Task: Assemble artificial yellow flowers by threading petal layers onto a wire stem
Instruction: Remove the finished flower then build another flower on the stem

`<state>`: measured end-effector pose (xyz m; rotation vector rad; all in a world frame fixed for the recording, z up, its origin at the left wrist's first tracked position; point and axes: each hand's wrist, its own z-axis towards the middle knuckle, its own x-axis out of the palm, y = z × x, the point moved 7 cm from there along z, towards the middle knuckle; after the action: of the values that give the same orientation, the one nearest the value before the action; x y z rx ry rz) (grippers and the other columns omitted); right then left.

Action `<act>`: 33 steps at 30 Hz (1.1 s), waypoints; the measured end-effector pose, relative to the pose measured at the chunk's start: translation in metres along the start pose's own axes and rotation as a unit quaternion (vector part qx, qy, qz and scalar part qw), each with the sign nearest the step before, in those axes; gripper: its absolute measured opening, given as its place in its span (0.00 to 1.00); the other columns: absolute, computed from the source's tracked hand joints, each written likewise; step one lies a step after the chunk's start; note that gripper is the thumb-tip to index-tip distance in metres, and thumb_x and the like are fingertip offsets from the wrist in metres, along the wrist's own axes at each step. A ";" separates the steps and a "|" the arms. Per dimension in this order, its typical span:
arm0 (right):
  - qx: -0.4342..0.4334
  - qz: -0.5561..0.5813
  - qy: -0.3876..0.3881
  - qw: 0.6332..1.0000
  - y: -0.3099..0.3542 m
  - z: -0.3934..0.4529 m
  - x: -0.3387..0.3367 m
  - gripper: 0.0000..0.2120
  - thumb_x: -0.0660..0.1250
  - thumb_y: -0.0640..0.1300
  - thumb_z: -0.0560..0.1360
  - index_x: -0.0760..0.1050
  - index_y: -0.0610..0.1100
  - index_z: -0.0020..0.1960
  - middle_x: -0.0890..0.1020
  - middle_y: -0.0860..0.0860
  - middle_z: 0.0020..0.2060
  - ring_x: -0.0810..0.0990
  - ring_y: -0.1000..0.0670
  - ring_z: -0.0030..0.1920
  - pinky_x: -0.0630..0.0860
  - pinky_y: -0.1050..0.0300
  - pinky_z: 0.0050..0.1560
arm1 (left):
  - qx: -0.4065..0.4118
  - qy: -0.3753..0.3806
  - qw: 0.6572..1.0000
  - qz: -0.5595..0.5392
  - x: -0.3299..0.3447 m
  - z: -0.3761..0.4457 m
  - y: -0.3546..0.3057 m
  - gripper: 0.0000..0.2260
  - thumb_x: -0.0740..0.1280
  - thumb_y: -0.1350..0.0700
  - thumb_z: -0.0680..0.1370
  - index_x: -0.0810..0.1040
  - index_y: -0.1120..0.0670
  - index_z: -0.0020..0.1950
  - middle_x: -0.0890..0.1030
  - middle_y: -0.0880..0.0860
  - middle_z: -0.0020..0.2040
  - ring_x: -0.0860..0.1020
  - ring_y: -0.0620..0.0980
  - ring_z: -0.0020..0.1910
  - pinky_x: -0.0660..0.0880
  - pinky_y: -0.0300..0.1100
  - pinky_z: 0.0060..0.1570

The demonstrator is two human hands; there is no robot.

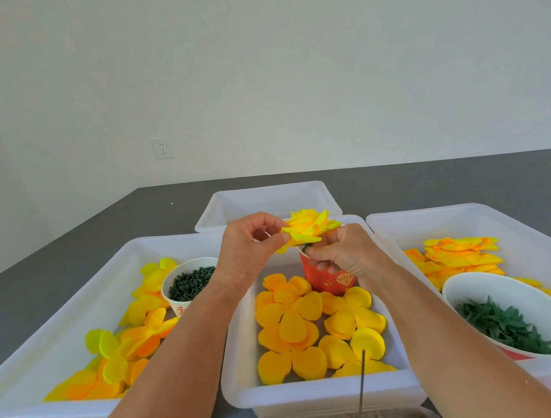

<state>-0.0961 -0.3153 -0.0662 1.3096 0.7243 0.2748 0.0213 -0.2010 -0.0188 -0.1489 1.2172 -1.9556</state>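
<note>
A partly built yellow flower (309, 226) is held up above the middle tray (316, 393). My left hand (247, 246) pinches its lowest petal layer at the left edge. My right hand (342, 253) pinches the green base just under the petals. A thin wire stem (362, 385) stands upright near the front, rising from a block at the bottom edge. Loose orange-yellow petal layers (292, 325) lie in the middle tray under my hands.
A red paper cup (329, 278) stands behind my right hand. The left tray (45, 381) holds petals and a cup of dark green pegs (189, 283). In the right tray (529, 214) are petals and a bowl of green leaves (507, 323). Another tray (267, 199) sits behind.
</note>
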 end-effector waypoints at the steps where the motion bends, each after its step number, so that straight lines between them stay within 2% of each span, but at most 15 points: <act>1: -0.001 -0.005 -0.002 1.000 0.000 0.000 0.000 0.02 0.72 0.43 0.71 0.81 0.46 0.40 0.83 0.50 0.33 0.80 0.57 0.31 0.73 0.67 0.30 | -0.001 0.002 1.000 0.008 0.001 0.000 0.000 0.09 0.72 0.65 0.71 0.80 0.51 0.38 0.78 0.48 0.32 0.72 0.39 0.28 0.71 0.30 0.32; 6: 0.001 -0.009 -0.003 1.000 0.002 -0.001 0.000 0.03 0.72 0.43 0.71 0.80 0.47 0.39 0.83 0.50 0.33 0.79 0.58 0.29 0.73 0.69 0.28 | -0.007 -0.004 1.000 0.008 0.000 0.001 0.003 0.07 0.68 0.65 0.73 0.81 0.55 0.39 0.78 0.51 0.33 0.72 0.39 0.31 0.71 0.30 0.34; 9: 0.002 -0.014 0.004 1.000 0.002 -0.001 0.001 0.03 0.72 0.42 0.71 0.80 0.47 0.39 0.83 0.50 0.33 0.79 0.57 0.30 0.73 0.69 0.28 | -0.015 -0.007 1.000 0.025 0.000 0.002 0.005 0.06 0.67 0.65 0.74 0.81 0.57 0.41 0.79 0.53 0.37 0.72 0.43 0.34 0.70 0.30 0.36; 13: 0.008 -0.006 0.010 1.000 0.002 -0.002 0.002 0.02 0.72 0.42 0.71 0.80 0.45 0.39 0.82 0.51 0.32 0.80 0.57 0.31 0.72 0.67 0.29 | -0.022 -0.006 0.998 0.055 0.001 0.004 0.009 0.07 0.64 0.67 0.76 0.78 0.57 0.43 0.78 0.50 0.39 0.73 0.40 0.37 0.68 0.25 0.37; 17: 0.029 0.037 0.026 0.999 0.000 -0.003 0.003 0.02 0.73 0.40 0.71 0.81 0.41 0.41 0.83 0.49 0.32 0.79 0.56 0.30 0.73 0.65 0.30 | -0.021 -0.002 0.999 0.041 0.000 0.004 0.008 0.09 0.63 0.69 0.76 0.78 0.58 0.42 0.77 0.49 0.37 0.73 0.40 0.36 0.69 0.25 0.37; 21: 0.041 0.047 0.030 0.998 -0.001 -0.003 0.002 0.03 0.73 0.40 0.70 0.81 0.40 0.42 0.83 0.49 0.31 0.79 0.57 0.29 0.74 0.64 0.31 | 0.003 0.005 1.000 0.026 0.001 0.003 0.003 0.11 0.62 0.73 0.74 0.78 0.58 0.44 0.78 0.46 0.39 0.76 0.39 0.38 0.72 0.26 0.40; 26: 0.025 0.006 0.030 0.999 0.000 -0.003 0.004 0.02 0.72 0.41 0.71 0.81 0.43 0.41 0.83 0.49 0.33 0.79 0.57 0.29 0.75 0.66 0.31 | 0.016 -0.004 0.998 0.058 0.000 0.002 0.002 0.06 0.71 0.65 0.71 0.80 0.53 0.40 0.77 0.49 0.35 0.71 0.46 0.34 0.71 0.33 0.34; 28: 0.010 -0.013 0.031 0.999 0.002 -0.003 0.005 0.02 0.72 0.41 0.71 0.80 0.45 0.39 0.83 0.50 0.32 0.79 0.57 0.29 0.75 0.68 0.30 | 0.013 -0.010 0.999 0.045 0.000 0.001 0.002 0.05 0.74 0.61 0.70 0.80 0.53 0.39 0.78 0.51 0.36 0.72 0.47 0.34 0.71 0.35 0.35; 33: -0.026 -0.038 0.033 0.998 0.006 -0.004 0.006 0.05 0.72 0.42 0.71 0.81 0.49 0.36 0.84 0.50 0.34 0.81 0.56 0.33 0.76 0.66 0.34 | 0.015 -0.031 0.997 0.066 -0.002 0.003 0.003 0.07 0.71 0.57 0.73 0.80 0.60 0.37 0.77 0.51 0.34 0.73 0.47 0.35 0.71 0.35 0.36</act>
<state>-0.0925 -0.3072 -0.0634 1.2247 0.8169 0.2753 0.0257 -0.2019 -0.0186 -0.1102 1.1292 -1.8395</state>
